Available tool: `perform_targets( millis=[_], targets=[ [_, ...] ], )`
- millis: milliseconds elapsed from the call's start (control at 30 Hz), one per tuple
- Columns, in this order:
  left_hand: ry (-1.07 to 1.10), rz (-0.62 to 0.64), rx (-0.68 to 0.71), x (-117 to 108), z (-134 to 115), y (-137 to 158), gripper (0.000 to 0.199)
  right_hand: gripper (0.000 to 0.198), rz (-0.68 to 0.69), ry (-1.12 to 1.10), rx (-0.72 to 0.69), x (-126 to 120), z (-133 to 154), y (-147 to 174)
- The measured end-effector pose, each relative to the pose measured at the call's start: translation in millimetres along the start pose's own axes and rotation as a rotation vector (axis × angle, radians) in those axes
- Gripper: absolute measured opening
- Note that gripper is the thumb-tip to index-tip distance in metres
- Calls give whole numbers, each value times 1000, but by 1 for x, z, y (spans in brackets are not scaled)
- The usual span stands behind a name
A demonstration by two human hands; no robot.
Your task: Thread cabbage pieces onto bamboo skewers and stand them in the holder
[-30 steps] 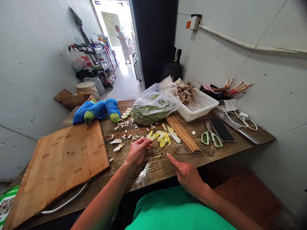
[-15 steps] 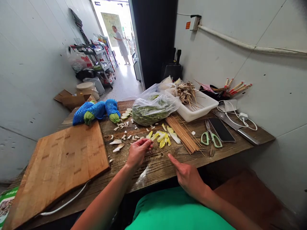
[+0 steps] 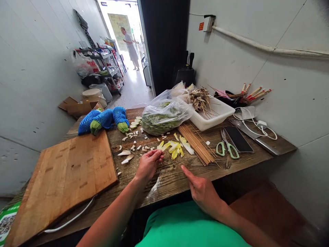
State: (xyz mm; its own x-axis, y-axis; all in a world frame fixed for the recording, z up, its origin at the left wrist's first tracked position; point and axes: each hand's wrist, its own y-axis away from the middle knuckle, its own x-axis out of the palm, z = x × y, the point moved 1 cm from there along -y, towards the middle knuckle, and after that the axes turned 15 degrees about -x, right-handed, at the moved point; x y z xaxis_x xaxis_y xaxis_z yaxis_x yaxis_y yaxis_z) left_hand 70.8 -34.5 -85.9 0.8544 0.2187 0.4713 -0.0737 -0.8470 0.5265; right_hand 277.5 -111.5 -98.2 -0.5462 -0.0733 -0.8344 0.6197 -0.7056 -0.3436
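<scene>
Pinched together, the thumb and fingers of my left hand (image 3: pixel 148 164) hold a thin bamboo skewer (image 3: pixel 177 164) above the table, beside the yellow cabbage leaves. Whether a small piece of food is also in that pinch, I cannot tell. My right hand (image 3: pixel 202 188) has its index finger stretched along the skewer's near end, with the other fingers curled under; the thumb is mostly hidden. Yellow cabbage leaves (image 3: pixel 176 149) lie just beyond my hands. Cut white mushroom pieces (image 3: pixel 127 159) are scattered to the left. A bundle of bamboo skewers (image 3: pixel 196 145) rests to the right.
A wooden cutting board (image 3: pixel 74 168) lies left, with zucchini in blue netting (image 3: pixel 102 118) behind it. A plastic bag of greens (image 3: pixel 164 115) and a white tub (image 3: pixel 213 116) stand at the back. Scissors (image 3: pixel 227 145), a phone (image 3: pixel 238 139) and a knife (image 3: pixel 266 145) lie right. A person (image 3: pixel 130 48) stands in the doorway.
Both hands keep nearly the same pose around the skewer. The view has shifted very slightly; nothing on the table has visibly moved.
</scene>
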Motion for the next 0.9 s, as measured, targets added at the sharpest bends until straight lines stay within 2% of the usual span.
perform_targets(
  millis=[367, 900],
  targets=[
    [-71, -34, 83, 0, 3, 1, 37, 54, 34, -13, 10, -5, 4, -2],
    [-82, -16, 71, 0, 2, 0, 39, 53, 23, -18, 25, -1, 2, 2]
  ],
)
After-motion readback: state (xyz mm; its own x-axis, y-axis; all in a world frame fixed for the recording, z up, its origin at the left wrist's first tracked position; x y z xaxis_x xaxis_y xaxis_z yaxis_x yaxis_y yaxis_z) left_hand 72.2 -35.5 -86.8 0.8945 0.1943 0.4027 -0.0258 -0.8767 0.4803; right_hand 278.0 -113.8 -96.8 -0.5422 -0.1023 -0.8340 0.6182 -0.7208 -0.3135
